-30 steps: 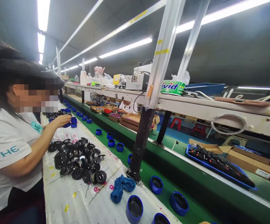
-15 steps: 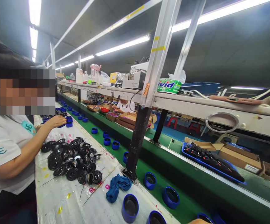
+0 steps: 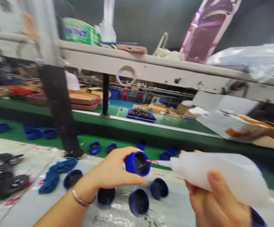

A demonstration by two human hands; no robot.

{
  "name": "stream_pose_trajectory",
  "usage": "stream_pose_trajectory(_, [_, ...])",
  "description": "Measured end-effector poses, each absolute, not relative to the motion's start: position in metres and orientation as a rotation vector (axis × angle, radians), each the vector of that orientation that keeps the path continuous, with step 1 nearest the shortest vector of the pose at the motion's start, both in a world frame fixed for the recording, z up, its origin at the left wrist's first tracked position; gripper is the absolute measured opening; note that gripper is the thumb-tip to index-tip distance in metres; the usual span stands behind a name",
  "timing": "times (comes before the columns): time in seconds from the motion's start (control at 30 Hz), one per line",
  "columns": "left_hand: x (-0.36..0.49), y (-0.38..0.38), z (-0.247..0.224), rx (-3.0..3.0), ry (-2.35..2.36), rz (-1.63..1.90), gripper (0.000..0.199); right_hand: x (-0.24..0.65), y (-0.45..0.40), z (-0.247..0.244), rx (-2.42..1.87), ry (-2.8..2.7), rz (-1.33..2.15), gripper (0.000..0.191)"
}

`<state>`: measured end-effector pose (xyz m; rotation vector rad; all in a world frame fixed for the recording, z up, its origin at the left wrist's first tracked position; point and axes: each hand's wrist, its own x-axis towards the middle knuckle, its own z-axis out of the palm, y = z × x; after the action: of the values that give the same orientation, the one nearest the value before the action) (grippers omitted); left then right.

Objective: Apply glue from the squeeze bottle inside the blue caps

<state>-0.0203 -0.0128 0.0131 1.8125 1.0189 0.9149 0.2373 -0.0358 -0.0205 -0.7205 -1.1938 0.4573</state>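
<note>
My left hand holds a blue round cup-like housing with a black inside, tilted so its opening faces right. In my right hand lies a translucent white squeeze bottle, tipped sideways. Its thin nozzle, reddish at the tip, reaches the housing's opening; whether it touches the inside is blurred. Below my hands, several more blue housings stand on the bench, one of them under the held one. A blue cloth lies crumpled left of my left forearm.
Black coiled-looking round parts are heaped at the left. Behind the bench runs a green conveyor carrying several blue housings. A dark post rises at left to a white shelf. A blue tray with black parts sits beyond.
The view has swung right and down from the person at the left to the bench before me. Both my hands now show, with the blue housing and the squeeze bottle in them.
</note>
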Motion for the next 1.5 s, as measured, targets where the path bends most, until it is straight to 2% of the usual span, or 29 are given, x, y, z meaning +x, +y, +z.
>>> stream_pose_trajectory(0.13, [-0.019,-0.013,0.016,1.771,1.032,0.77,0.058,0.22,-0.038,-0.007,-0.67,-0.964,0.579,0.047])
stream_pose_trajectory(0.23, [-0.017,-0.014,0.015,1.778,1.035,0.722,0.054,0.21,-0.04,-0.004,-0.612,-0.983,0.586,0.052])
stream_pose_trajectory(0.33, [-0.015,-0.014,0.013,1.765,1.036,0.692,0.052,0.21,-0.04,-0.005,-0.652,-1.021,0.555,0.049])
stream_pose_trajectory(0.7, [-0.006,-0.013,0.011,1.668,1.015,0.661,0.051,0.218,-0.032,-0.014,-0.845,-1.128,0.446,0.05])
stream_pose_trajectory(0.83, [-0.006,-0.013,0.011,1.646,0.996,0.669,0.051,0.221,-0.031,-0.018,-0.856,-1.134,0.445,0.045])
stream_pose_trajectory(1.23, [-0.011,-0.014,0.008,1.641,1.033,0.685,0.045,0.215,-0.034,-0.012,-0.857,-1.12,0.399,0.049])
stream_pose_trajectory(1.33, [-0.011,-0.014,0.008,1.649,1.039,0.68,0.046,0.214,-0.035,-0.012,-0.849,-1.114,0.376,0.046])
stream_pose_trajectory(1.5, [-0.011,-0.013,0.008,1.655,1.04,0.708,0.051,0.219,-0.036,-0.017,-0.871,-1.131,0.414,0.029])
